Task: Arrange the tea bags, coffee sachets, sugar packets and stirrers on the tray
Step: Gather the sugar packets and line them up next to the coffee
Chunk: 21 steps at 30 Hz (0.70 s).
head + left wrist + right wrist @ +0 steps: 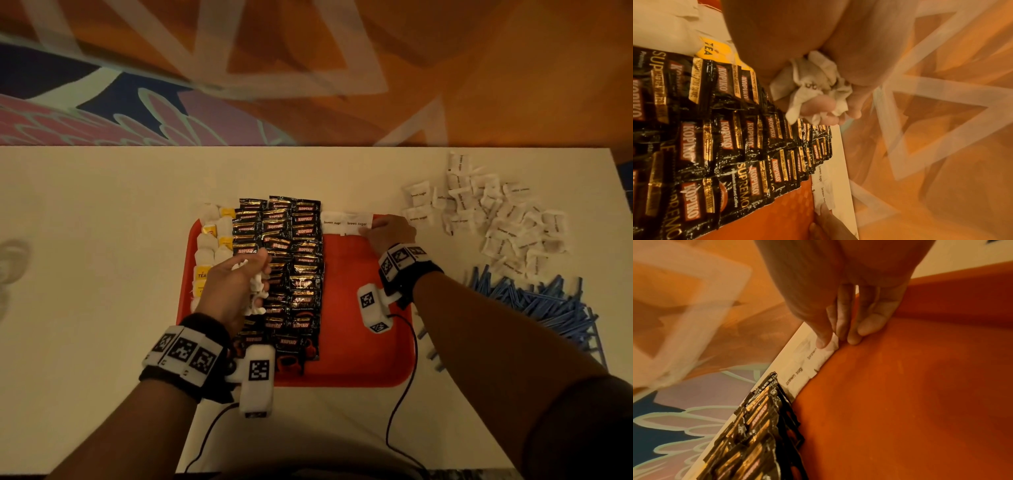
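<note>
Paper brown sugar packets [347,223], upper centre, on far rim of red tray [356,342] | right hand [390,231] fingertips [823,341] press one flat | left hand [236,291] clutches crumpled bunch [818,87] | light, limp; likely best pinched by edges

A white table [102,212] is carrying a red tray [359,342] near its front edge. To the right of the tray, a loose heap of white sugar packets [493,212] is lying on the tabletop, and nearer the front a pile of blue stirrers [548,308] is sitting just beside the tray's right side. Two black cables [400,404] are trailing over the table's front part.
</note>
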### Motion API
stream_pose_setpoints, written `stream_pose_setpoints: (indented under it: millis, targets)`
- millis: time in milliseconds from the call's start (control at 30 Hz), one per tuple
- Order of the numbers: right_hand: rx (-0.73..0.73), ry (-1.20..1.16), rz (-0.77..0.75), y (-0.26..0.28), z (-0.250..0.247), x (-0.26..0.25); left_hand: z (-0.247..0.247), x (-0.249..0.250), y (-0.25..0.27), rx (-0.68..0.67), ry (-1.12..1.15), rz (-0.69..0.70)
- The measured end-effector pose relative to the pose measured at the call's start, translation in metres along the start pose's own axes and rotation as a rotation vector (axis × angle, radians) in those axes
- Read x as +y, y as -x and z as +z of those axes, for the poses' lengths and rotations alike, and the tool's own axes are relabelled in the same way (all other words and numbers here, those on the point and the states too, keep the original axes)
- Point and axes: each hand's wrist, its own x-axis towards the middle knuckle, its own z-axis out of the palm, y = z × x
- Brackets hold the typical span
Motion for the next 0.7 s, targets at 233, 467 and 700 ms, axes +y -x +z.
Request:
stream_pose_setpoints:
  millis: [233, 467, 700]
  targets:
    - [-0.073, -0.195, -0.199, 0.042, -0.02, -0.005, 0.019, 0.015, 0.01, -0.133, 0.07, -0.097]
    - [-0.37, -0.348, -0.548, 0.11, -0.037, -0.026, 0.047, 0.025, 0.033, -0.291, 0.104, -0.104]
    - [-0.465, -0.351, -0.514, 0.147, -0.051, -0.018, 0.062, 0.028, 0.059, -0.382, 0.09, -0.043]
